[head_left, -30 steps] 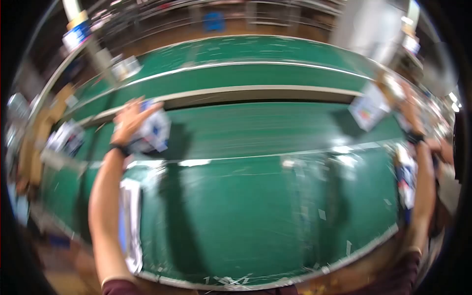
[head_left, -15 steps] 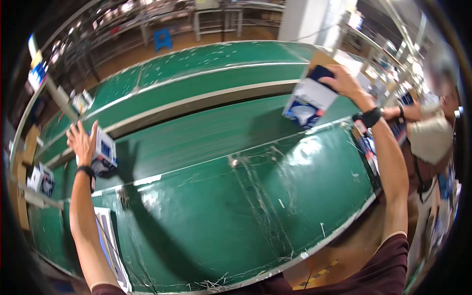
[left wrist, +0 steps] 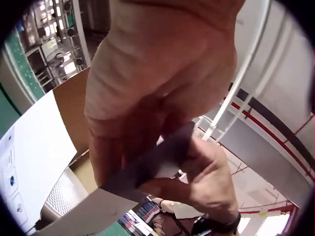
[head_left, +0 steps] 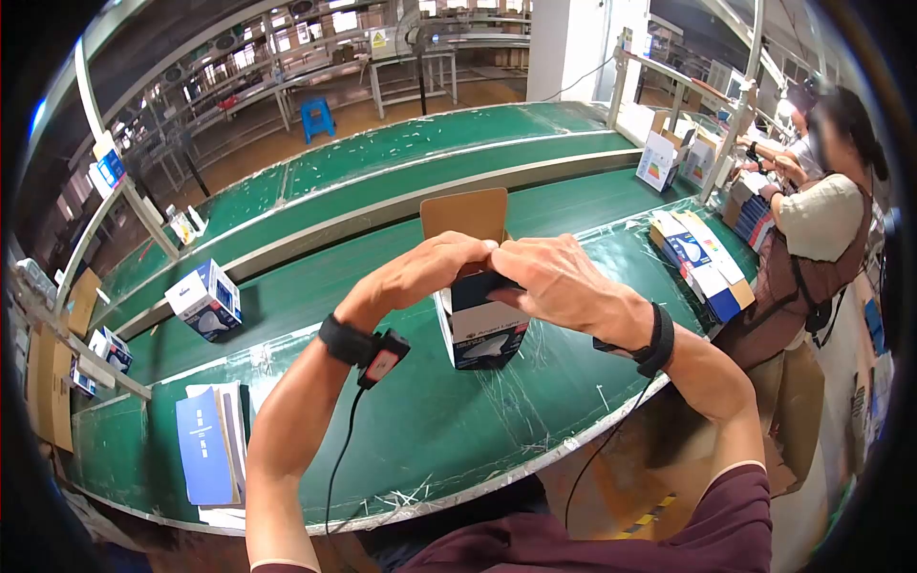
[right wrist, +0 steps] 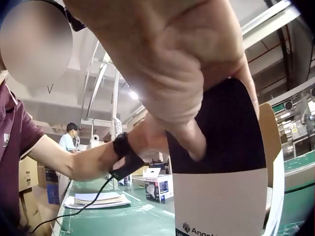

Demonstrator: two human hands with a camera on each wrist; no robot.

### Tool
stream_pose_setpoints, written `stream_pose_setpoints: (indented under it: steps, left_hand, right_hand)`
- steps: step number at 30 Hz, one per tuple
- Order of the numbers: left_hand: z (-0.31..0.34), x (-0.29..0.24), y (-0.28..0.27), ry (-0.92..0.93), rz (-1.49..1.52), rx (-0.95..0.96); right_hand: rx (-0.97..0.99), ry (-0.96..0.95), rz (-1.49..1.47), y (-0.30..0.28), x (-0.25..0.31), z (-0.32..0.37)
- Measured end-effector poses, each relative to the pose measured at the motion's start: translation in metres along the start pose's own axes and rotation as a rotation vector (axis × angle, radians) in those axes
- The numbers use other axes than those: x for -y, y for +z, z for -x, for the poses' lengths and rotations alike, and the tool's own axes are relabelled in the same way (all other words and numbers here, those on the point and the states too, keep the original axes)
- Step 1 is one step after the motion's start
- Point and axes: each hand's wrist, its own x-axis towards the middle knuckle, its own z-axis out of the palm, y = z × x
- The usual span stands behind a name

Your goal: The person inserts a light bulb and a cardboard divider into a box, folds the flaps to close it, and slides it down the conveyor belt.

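Observation:
An upright light bulb box [head_left: 485,350] stands in front of me at the green table, its brown-lined back flap [head_left: 466,212] raised. Both hands meet over its top. My right hand [head_left: 578,291] pinches the dark front flap [right wrist: 229,132], thumb on the outer face. Curled over that flap from the other side, my left hand [head_left: 411,272] has its fingers reaching down behind it in the left wrist view. Inside the box shows a white ribbed surface [left wrist: 66,191]; the left fingertips are hidden.
Another bulb box [head_left: 208,301] sits on the belt at left. Blue and white booklets [head_left: 208,444] lie near the front left. Flattened cartons [head_left: 702,263] lie at right, beside another person [head_left: 831,215]. An open box [head_left: 659,160] stands on the belt at back right.
My left hand has left the box on the left-hand belt and come over to the middle. My right hand has brought its box inward, in front of me, where both hands now meet.

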Motion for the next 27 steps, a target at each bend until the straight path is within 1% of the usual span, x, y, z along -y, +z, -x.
stream_pose_setpoints:
  steps: [1, 3, 6, 8, 11, 14, 17, 20, 23, 24, 25, 27]
  left_hand:
    - [0.0, -0.003, -0.001, -0.065, -0.049, 0.027]
    - [0.003, -0.007, -0.001, 0.041, -0.205, 0.051]
    - [-0.004, -0.001, 0.003, -0.058, 0.127, 0.062]
    - [-0.015, 0.019, -0.009, -0.202, 0.409, 0.077]
    - [-0.011, 0.008, -0.008, -0.183, 0.254, 0.192]
    - [-0.01, 0.003, -0.007, -0.188, 0.164, 0.179]
    - [-0.024, 0.024, -0.015, -0.128, 0.01, 0.218]
    - [-0.021, 0.023, -0.011, -0.143, 0.01, 0.197]
    - [-0.024, 0.029, 0.001, -0.166, -0.03, 0.067]
    - [-0.028, 0.034, 0.001, -0.105, -0.139, 0.103]
    - [-0.03, 0.036, 0.002, 0.066, -0.161, 0.121]
    - [-0.035, 0.038, 0.005, 0.443, -0.192, 0.185]
  right_hand:
    - [0.006, 0.007, 0.022, -0.003, 0.003, 0.004]
    - [0.007, 0.011, 0.047, -0.005, 0.006, 0.008]
    - [-0.01, 0.015, 0.068, 0.001, 0.004, 0.014]
    - [-0.034, 0.019, 0.085, 0.005, 0.003, 0.011]
    - [-0.054, -0.023, 0.014, 0.007, 0.001, 0.01]
    - [-0.057, -0.014, -0.024, 0.007, 0.0, 0.008]
    - [-0.035, 0.004, -0.018, 0.009, -0.001, 0.007]
    - [0.07, 0.061, 0.001, 0.004, -0.003, 0.014]
    - [-0.021, 0.05, 0.084, -0.005, 0.007, 0.023]
    - [-0.005, 0.038, 0.194, 0.003, 0.008, 0.023]
    - [-0.048, 0.058, 0.298, 0.02, 0.011, 0.025]
    - [-0.208, 0.014, 0.377, 0.044, 0.004, 0.032]
